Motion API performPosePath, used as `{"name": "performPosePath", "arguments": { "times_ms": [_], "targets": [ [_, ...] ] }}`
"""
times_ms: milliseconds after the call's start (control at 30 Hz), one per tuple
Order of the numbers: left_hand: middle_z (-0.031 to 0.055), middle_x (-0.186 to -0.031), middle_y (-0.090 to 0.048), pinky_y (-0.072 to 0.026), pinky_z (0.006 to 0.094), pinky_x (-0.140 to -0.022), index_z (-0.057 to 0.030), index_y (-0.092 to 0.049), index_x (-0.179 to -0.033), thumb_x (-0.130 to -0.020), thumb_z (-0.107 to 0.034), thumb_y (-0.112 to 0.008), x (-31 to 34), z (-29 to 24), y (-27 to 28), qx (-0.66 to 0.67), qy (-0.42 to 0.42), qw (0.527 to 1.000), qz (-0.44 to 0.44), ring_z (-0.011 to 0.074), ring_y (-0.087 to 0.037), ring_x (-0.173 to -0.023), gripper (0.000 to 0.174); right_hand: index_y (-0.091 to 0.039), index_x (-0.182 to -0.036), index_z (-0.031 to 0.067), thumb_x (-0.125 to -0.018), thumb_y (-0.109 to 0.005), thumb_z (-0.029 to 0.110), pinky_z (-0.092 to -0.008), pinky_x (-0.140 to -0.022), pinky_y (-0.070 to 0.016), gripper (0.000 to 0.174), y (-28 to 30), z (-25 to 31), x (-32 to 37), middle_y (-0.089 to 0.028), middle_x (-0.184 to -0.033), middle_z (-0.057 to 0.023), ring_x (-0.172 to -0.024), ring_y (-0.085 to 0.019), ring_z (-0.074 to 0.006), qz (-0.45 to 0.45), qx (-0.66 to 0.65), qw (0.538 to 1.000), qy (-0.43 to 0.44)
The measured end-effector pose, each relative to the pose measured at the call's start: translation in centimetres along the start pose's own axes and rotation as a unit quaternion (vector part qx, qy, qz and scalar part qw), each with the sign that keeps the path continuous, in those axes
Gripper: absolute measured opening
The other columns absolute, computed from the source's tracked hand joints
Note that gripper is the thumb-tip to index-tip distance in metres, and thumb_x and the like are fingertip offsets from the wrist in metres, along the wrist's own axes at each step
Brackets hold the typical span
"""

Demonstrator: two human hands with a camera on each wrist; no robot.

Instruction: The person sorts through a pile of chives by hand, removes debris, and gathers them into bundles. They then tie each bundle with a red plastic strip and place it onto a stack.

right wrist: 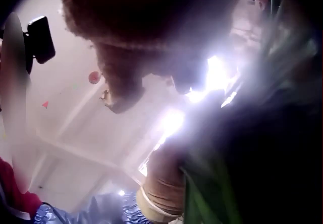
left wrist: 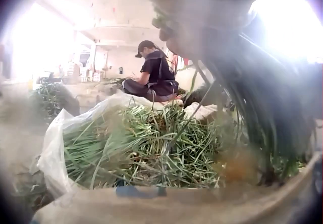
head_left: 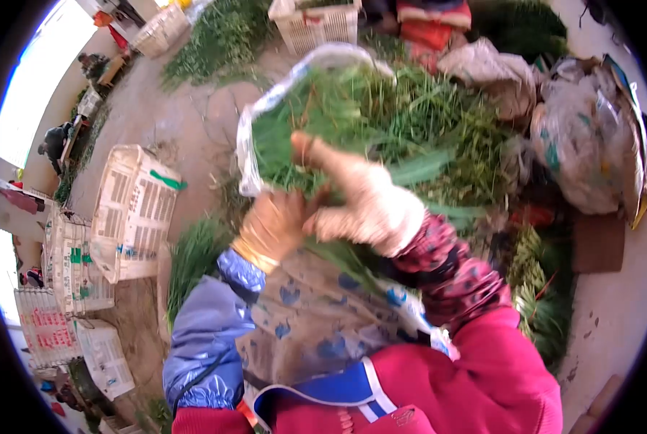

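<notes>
My left hand, in a tan glove with a yellow band at the wrist, grips a bunch of chive-like leaves. The long green leaves hang down in the left wrist view, and part of the bunch fills the right wrist view's dark lower side. Close beside it is my right hand, in a pale knitted glove, with thumb and fingers spread apart. Both hands are over the near edge of a heap of loose green leaves on white plastic sheeting. A patterned cloth covers the lap.
White plastic crates stand on the left, and another crate is at the back. Full plastic bags lie at the right. A seated person is beyond the heap. More greens lie on the floor.
</notes>
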State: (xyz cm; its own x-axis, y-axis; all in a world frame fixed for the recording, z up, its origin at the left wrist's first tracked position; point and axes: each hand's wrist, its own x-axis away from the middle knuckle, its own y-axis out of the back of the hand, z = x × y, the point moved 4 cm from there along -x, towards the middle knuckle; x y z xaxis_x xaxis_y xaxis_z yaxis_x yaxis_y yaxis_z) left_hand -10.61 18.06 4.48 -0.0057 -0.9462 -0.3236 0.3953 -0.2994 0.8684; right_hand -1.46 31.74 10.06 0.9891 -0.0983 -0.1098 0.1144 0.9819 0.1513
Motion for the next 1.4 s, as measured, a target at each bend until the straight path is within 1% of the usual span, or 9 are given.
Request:
{"name": "performPosePath", "arguments": {
  "times_ms": [267,433,533,633,767,1000,1233,1267,1400],
  "targets": [
    [0.004,-0.082,-0.054,-0.0447,0.037,-0.063,-0.0095,-0.059,-0.107,-0.082,-0.019,-0.059,1.4,1.4,2.7,-0.045,-0.038,0.998,-0.019,0.021,-0.057,-0.078,0.027,-0.002,-0.158,0.0116,-0.07,-0.082,0.022,-0.0338,-0.085,-0.0537,0.119,-3.8,-3.6,1.4,-0.066,-0.105,-0.0241,-0.093,-0.069,-0.0274,0.142,0.098,0.971,-0.163],
    [0.0039,-0.084,-0.056,-0.0476,0.0414,-0.069,-0.0076,-0.057,-0.12,-0.084,-0.017,-0.057,2.0,0.3,3.0,-0.046,-0.076,0.993,0.083,0.0213,-0.059,-0.081,0.038,-0.027,-0.15,0.0038,-0.069,-0.082,0.02,-0.0353,-0.087,-0.0535,0.099,-7.8,-5.2,3.8,-0.064,-0.119,-0.0203,-0.1,-0.068,-0.0284,0.063,0.054,0.978,-0.192],
    [0.0101,-0.104,-0.062,-0.0484,0.0486,-0.084,-0.0078,-0.045,-0.14,-0.085,-0.015,-0.056,1.7,1.5,4.8,-0.043,-0.071,0.993,0.089,0.0278,-0.062,-0.097,0.056,-0.042,-0.143,0.0061,-0.073,-0.076,0.007,-0.0342,-0.082,-0.0538,0.077,-9.9,-6.0,3.5,-0.064,-0.117,-0.0102,-0.094,-0.066,-0.0221,0.056,-0.318,0.942,-0.095],
    [0.0213,-0.127,-0.055,-0.0412,0.0507,-0.1,-0.0137,-0.029,-0.152,-0.083,-0.026,-0.063,2.6,5.0,7.5,-0.009,0.124,0.992,-0.028,0.034,-0.052,-0.122,0.078,-0.05,-0.135,0.0057,-0.072,-0.075,-0.005,-0.0328,-0.072,-0.0572,0.068,-9.3,-4.9,2.8,-0.065,-0.107,-0.0075,-0.083,-0.068,-0.0192,0.093,-0.38,0.909,-0.146],
    [0.0211,-0.149,-0.043,-0.0371,0.0495,-0.109,-0.0124,-0.014,-0.158,-0.065,-0.045,-0.089,11.9,9.9,1.2,0.551,0.412,0.719,-0.098,0.0352,-0.043,-0.136,0.124,-0.048,-0.14,0.0065,-0.073,-0.078,0.007,-0.0323,-0.066,-0.0528,0.074,-9.6,-3.7,2.5,-0.062,-0.096,-0.007,-0.077,-0.063,-0.0197,0.174,-0.455,0.857,-0.166],
    [0.0262,-0.147,-0.042,-0.0311,0.0468,-0.116,-0.0034,-0.009,-0.156,-0.067,-0.03,-0.091,10.1,1.6,3.3,0.966,0.049,0.232,-0.101,0.0364,-0.038,-0.14,0.124,-0.048,-0.135,0.0049,-0.077,-0.077,0.012,-0.0325,-0.064,-0.056,0.065,-15.8,-3.0,2.6,-0.062,-0.106,-0.0119,-0.08,-0.066,-0.0201,0.328,-0.533,0.75,-0.213],
    [0.015,-0.096,-0.066,-0.0455,0.0528,-0.101,-0.0002,-0.042,-0.141,-0.077,-0.013,-0.077,14.0,-0.9,2.9,0.935,0.144,0.125,-0.301,0.0366,-0.062,-0.106,0.074,-0.051,-0.133,-0.0038,-0.086,-0.075,0.03,-0.0339,-0.083,-0.0546,0.062,-18.2,-5.5,2.1,-0.063,-0.121,-0.015,-0.102,-0.065,-0.0225,0.425,-0.453,0.734,-0.276],
    [0.0137,-0.09,-0.063,-0.0484,0.0546,-0.094,-0.0047,-0.048,-0.137,-0.074,-0.018,-0.079,14.4,-1.2,2.8,0.924,0.186,0.122,-0.31,0.036,-0.063,-0.097,0.072,-0.058,-0.129,0.0006,-0.09,-0.07,0.04,-0.0344,-0.088,-0.0539,0.056,-16.7,-6.6,1.2,-0.066,-0.115,-0.0098,-0.101,-0.064,-0.0213,0.406,-0.251,0.853,-0.213],
    [0.0137,-0.092,-0.063,-0.0545,0.0537,-0.086,-0.0035,-0.047,-0.137,-0.077,-0.016,-0.077,16.5,-1.7,0.1,0.914,0.248,0.073,-0.312,0.0335,-0.065,-0.092,0.069,-0.055,-0.131,-0.0024,-0.089,-0.07,0.047,-0.0361,-0.093,-0.051,0.066,-13.0,-3.6,-4.9,-0.062,-0.122,-0.0141,-0.108,-0.06,-0.0236,0.395,0.287,0.865,-0.112]
  ]
}}
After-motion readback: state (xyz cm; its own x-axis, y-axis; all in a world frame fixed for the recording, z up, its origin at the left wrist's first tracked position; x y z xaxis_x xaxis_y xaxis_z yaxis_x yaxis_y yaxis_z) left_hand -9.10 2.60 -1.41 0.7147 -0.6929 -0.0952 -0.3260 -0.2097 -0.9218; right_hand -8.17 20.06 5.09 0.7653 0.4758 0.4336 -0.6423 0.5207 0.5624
